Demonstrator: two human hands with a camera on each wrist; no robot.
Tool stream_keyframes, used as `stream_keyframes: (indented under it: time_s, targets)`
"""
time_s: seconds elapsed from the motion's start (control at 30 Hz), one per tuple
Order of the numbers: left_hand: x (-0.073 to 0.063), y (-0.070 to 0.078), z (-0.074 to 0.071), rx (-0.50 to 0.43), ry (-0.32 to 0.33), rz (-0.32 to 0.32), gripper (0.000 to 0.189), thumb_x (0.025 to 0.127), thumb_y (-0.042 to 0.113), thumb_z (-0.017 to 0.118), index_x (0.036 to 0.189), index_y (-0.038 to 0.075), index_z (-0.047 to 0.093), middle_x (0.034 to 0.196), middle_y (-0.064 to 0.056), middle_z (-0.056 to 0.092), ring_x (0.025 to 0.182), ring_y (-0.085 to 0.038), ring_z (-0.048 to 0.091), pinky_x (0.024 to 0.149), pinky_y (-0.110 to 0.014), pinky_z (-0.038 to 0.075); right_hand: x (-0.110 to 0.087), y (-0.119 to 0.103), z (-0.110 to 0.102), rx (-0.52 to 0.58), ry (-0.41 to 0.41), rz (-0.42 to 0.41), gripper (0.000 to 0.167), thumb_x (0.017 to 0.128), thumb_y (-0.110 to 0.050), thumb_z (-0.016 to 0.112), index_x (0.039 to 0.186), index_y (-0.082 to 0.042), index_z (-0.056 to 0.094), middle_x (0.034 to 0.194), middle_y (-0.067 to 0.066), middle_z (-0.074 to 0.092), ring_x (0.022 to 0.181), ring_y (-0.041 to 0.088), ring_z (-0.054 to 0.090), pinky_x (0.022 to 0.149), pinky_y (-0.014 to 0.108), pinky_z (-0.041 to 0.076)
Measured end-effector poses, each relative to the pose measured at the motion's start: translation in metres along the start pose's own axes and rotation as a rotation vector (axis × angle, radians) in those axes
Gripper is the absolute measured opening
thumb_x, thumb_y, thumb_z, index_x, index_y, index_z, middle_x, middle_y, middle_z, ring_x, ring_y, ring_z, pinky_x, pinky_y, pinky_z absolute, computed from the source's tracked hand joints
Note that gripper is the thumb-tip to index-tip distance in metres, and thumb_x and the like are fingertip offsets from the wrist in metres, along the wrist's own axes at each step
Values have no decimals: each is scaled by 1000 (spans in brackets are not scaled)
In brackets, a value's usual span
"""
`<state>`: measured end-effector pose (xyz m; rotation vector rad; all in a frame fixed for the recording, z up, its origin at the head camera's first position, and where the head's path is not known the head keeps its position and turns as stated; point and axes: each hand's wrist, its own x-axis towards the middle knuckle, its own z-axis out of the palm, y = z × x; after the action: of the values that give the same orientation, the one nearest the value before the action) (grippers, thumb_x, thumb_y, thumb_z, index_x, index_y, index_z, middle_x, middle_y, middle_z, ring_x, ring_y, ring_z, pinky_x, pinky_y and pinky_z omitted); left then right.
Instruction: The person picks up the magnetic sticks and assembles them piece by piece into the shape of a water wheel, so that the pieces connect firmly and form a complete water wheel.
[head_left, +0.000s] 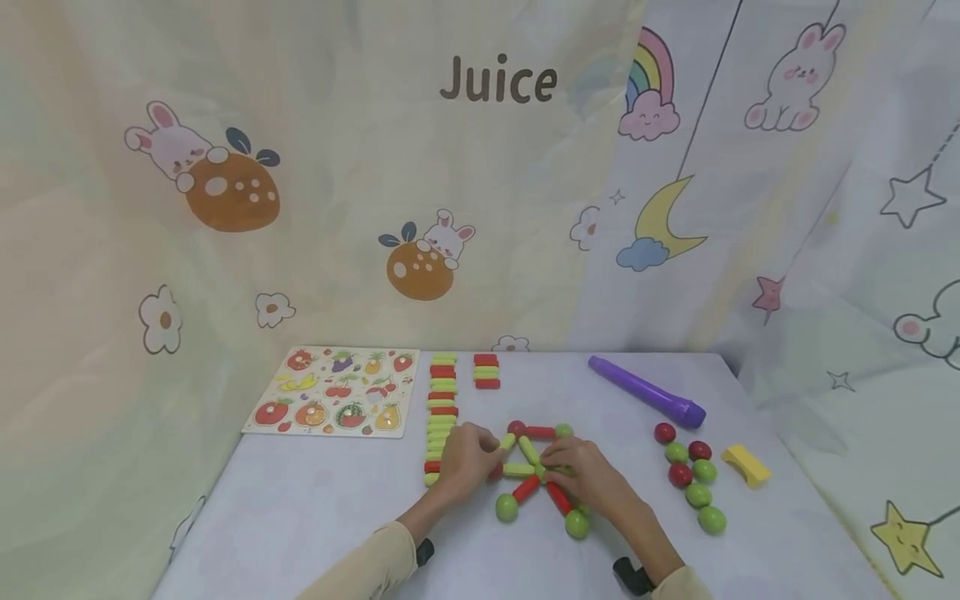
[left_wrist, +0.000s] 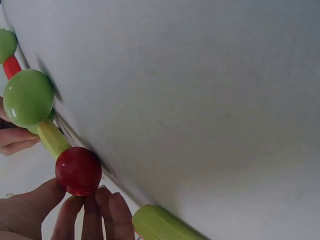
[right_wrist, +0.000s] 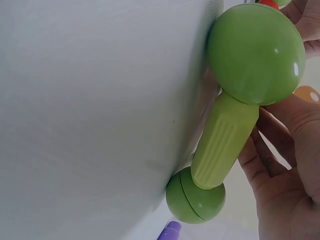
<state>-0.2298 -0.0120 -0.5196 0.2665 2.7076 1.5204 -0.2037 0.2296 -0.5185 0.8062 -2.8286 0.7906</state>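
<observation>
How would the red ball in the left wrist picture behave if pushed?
The red ball probably wouldn't roll freely, since it appears joined to a yellow-green stick. Its glossy surface may feel slippery, and its smooth, undented roundness suggests stiffness.

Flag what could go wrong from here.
The left hand is close beside the row of sticks; a sideways bump might scatter it.
The right hand is at the ball-and-stick structure; an uneven push could pop a joint apart.
The balls off to the right have no visible stop around them; a brush might roll them away.
</observation>
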Motion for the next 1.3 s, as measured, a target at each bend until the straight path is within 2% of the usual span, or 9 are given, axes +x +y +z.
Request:
stream_keyframes:
  time_s: [0.2,0.33,0.47,0.6,0.73,0.87,1.07,1.23,1.3]
  targets:
    - [3,2,-3,40,-43,-32,18,97,20,83,102,2,83,68,4,68,64,-13,62,57,-25,51,1,1,-1,-5,6,-3,21,89,-9,87,110,-7,85,111,2,80,107,22,73,95,41,62]
    - [1,-1,-10,45,-107,-18,29,95,23,85,113,1,81,88,-2,75,77,-16,65,61,-28,55,1,2,-1,1,9,-10,21,89,-9,87,110,-7,84,112,3,80,108,23,74,96,43,62]
    - [-1,-5,-17,112,-188,52,47,87,22,92,126,2,77,108,-7,77,90,-19,66,70,-32,60,0,4,-1,-4,13,-8,22,89,-9,87,111,-7,84,113,2,80,108,23,74,95,41,62]
    - [2,-7,-15,200,-226,153,42,88,15,91,125,1,77,105,-5,76,90,-17,66,77,-32,61,-1,5,-2,-19,19,7,23,88,-9,88,110,-8,84,112,2,80,107,21,74,95,40,62]
    - [8,-3,-8,264,-221,182,37,92,13,87,125,1,77,106,-5,75,92,-16,62,84,-33,62,-3,5,-3,-57,30,20,21,88,-12,89,108,-9,85,108,1,80,104,20,73,93,42,62]
    - [19,2,-3,303,-194,162,36,93,16,86,125,2,77,108,-6,74,94,-16,62,85,-33,61,-7,4,-4,-105,53,3,19,86,-13,91,105,-10,86,104,-2,78,100,16,68,90,37,62]
    - [41,6,-1,287,-187,156,28,94,19,86,116,4,79,102,-4,72,91,-17,60,82,-33,60,-9,6,-9,-95,48,-1,23,86,-13,91,109,-12,85,102,-6,74,94,9,57,80,26,58]
    - [62,8,-14,297,-259,172,28,95,10,82,122,1,77,115,-11,75,99,-24,66,90,-41,62,-7,4,-10,-83,29,-4,27,88,-16,90,115,-14,84,105,-6,68,96,10,55,82,26,58]
    - [75,7,-21,299,-241,166,31,96,3,77,126,1,76,123,-13,74,109,-28,68,96,-44,61,-6,3,-9,-78,20,-8,29,89,-15,90,117,-13,84,109,-4,67,99,11,56,85,28,59]
